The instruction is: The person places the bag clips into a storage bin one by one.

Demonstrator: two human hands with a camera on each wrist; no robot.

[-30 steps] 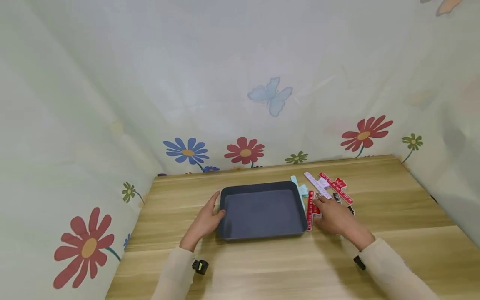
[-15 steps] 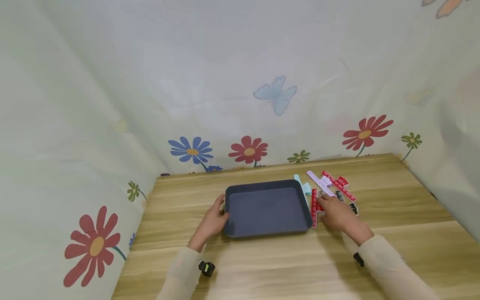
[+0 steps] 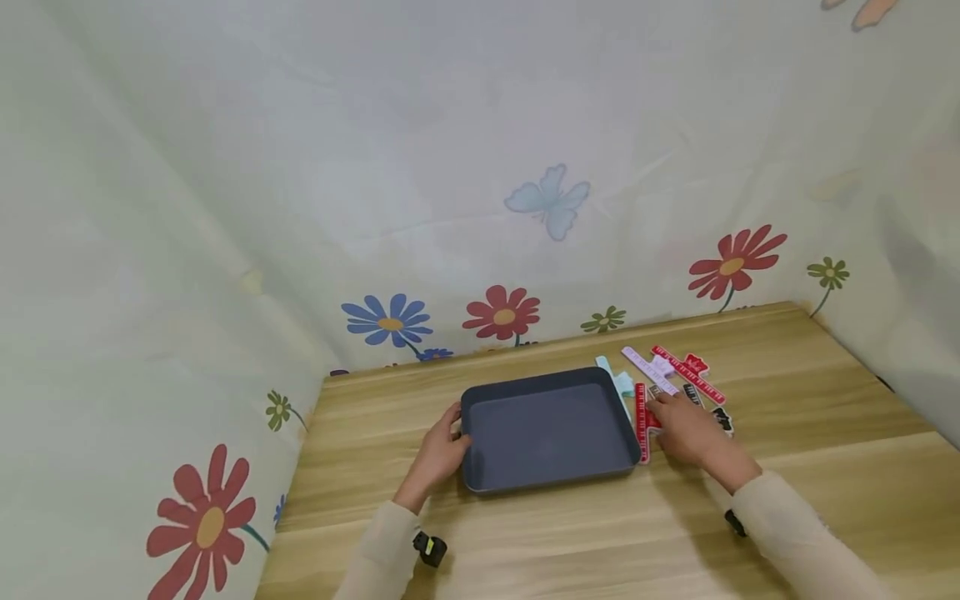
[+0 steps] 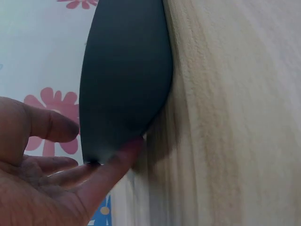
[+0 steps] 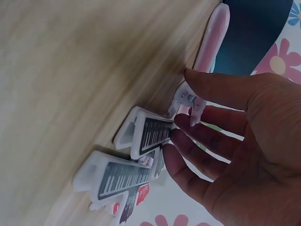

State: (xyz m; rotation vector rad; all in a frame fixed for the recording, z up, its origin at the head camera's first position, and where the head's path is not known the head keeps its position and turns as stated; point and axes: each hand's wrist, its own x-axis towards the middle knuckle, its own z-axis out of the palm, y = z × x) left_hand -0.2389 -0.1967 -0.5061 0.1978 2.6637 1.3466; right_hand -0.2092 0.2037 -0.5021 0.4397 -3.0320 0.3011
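- With my left hand (image 3: pixel 441 452) I'm touching the left side of the dark tray (image 3: pixel 555 429), thumb and fingers spread and fairly straight; I'm judging a light press enough
- With my right hand (image 3: pixel 688 429) I'm straddling the handle of the red clip (image 3: pixel 642 427), thumb near, fingers far; whether they're actually pinching, I cannot tell
- That clip is lying just beside the tray's right edge, with the mint clip (image 3: pixel 624 382) sitting slightly farther off and the black-keyed clips (image 5: pixel 154 133) to its right
- For a clean grip, I'm favouring thumb and forefinger only, since my other fingertips are hovering close enough to drag the neighbours
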